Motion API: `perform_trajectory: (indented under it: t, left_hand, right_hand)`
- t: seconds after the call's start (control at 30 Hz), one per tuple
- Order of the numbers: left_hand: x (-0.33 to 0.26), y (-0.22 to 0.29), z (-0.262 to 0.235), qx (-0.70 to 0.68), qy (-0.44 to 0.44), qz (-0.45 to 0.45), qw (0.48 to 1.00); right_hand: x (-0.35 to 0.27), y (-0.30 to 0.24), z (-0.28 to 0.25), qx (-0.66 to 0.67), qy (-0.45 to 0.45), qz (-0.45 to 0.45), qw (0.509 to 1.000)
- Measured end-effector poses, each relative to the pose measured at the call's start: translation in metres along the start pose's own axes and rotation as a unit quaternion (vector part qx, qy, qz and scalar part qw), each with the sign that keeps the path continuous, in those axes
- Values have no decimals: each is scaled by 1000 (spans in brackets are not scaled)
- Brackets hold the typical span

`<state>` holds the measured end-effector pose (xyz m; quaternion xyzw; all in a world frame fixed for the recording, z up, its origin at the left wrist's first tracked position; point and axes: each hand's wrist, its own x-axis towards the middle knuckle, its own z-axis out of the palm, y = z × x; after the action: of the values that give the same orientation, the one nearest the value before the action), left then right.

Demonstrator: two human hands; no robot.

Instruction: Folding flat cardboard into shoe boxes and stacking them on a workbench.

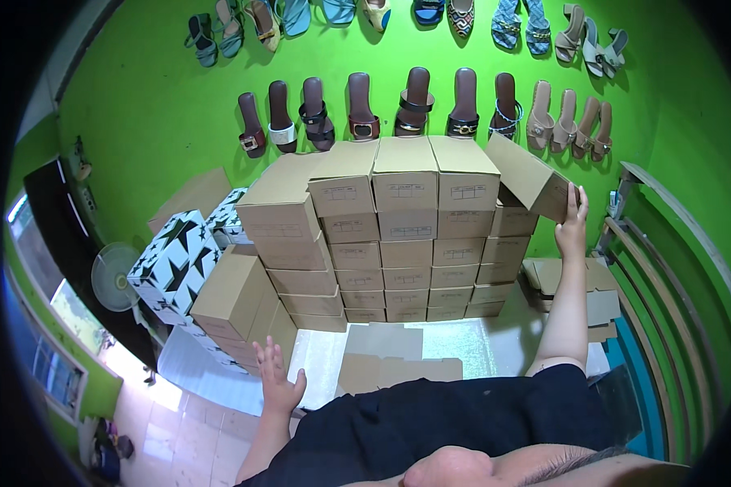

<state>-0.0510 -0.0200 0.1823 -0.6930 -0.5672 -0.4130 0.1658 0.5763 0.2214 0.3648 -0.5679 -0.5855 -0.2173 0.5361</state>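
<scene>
My right arm reaches up to the right end of a stack of brown cardboard boxes point(406, 230). There my right hand point(573, 219) grips the end of a tilted cardboard box point(530, 174), its fingers over the outer edge. The tilted box leans above the boxes of the right-hand column, and the hand hides part of its end. My left hand point(279, 378) is raised with fingers spread, holding nothing. Nearest to it are brown boxes point(234, 296) at the stack's left. Flat cardboard pieces point(398, 369) lie on the white surface before me.
Star-patterned boxes point(176, 258) stand at the left, near a fan point(115, 277). More cardboard boxes point(577, 284) lie right of the stack, by a wooden rack point(658, 300). Sandals point(418, 101) hang in rows on the green wall point(170, 130).
</scene>
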Motion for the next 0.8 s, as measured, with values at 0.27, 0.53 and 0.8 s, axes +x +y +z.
perform_trajectory:
  t: [0.27,0.53,0.8]
  left_hand:
    - [-13,-14,-11,21,-40,-34,998]
    - [-16,-52,-33,21,-44,-41,998]
    - [-33,-112,-73,39,-64,-81,994]
  right_hand:
    - [4,-39,31,-24,-201,-25,979]
    - [-67,-89,90,-30,49,-15,998]
    - [-230,-370,145,142,-336,-188,912]
